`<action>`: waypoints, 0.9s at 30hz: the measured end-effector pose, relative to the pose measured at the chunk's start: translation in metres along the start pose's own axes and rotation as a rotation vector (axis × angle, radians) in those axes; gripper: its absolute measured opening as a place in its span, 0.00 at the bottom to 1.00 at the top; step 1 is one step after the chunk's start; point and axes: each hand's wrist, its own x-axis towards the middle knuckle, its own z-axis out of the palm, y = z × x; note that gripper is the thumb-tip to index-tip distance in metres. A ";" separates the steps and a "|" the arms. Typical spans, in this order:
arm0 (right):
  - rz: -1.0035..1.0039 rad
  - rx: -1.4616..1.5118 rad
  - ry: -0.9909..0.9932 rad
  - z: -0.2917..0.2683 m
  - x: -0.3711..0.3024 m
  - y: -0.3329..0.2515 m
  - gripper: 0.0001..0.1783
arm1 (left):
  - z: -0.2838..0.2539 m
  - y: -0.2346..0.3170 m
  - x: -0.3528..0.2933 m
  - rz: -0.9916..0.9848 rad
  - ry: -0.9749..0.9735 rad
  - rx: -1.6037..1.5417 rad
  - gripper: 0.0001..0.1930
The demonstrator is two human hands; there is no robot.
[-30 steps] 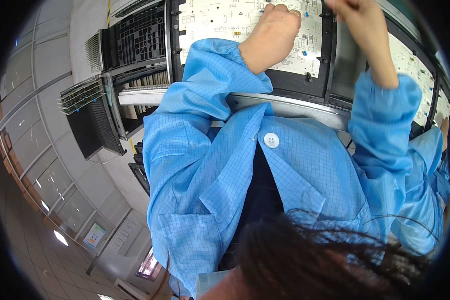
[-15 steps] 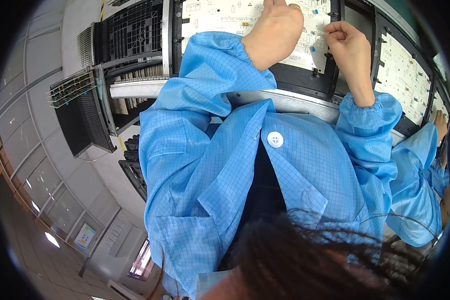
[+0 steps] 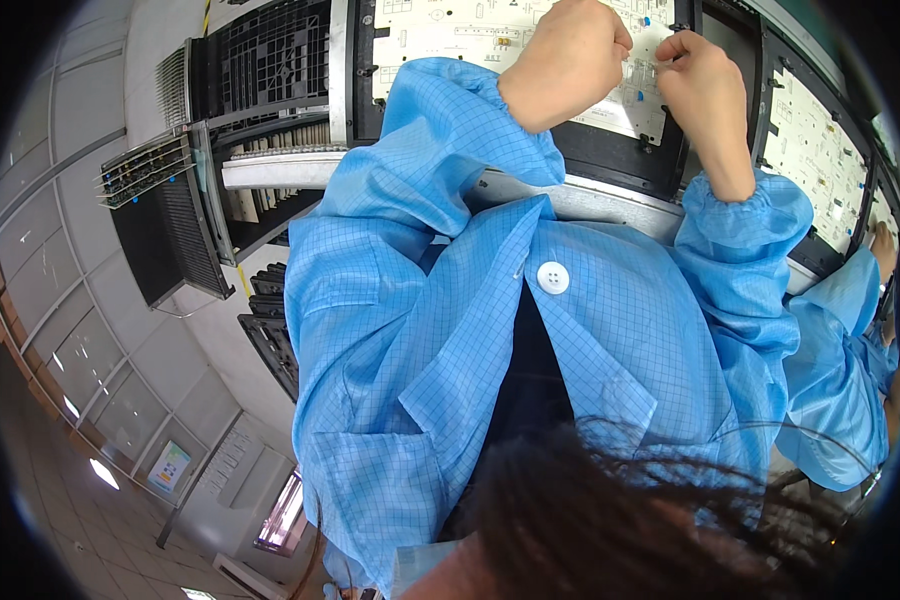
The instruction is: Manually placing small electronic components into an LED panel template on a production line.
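White printed board (image 3: 445,48) in a black frame (image 3: 620,158) lies beneath the curled left hand (image 3: 568,68) and near the right hand (image 3: 705,92), whose grips I cannot tell open or closed.

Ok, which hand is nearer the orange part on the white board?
Left. The left hand is over the board, just right of the orange part; the right hand is farther right, by the board's right edge.

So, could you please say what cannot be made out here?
Head view: far edge of the white board, cut off by top border.
Head view: what lies under the left hand, hidden by it.
Head view: whether the right hand pinches anything, too small to tell.
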 end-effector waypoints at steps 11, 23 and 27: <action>-0.034 0.209 0.253 -0.025 -0.031 0.022 0.13 | 0.020 0.013 0.003 0.090 -0.027 0.079 0.07; -0.046 0.183 0.260 -0.010 -0.059 0.045 0.14 | 0.034 0.027 0.005 0.170 -0.079 0.240 0.07; -0.058 0.296 0.299 -0.005 -0.056 0.042 0.14 | 0.041 0.031 0.003 0.200 -0.053 0.326 0.06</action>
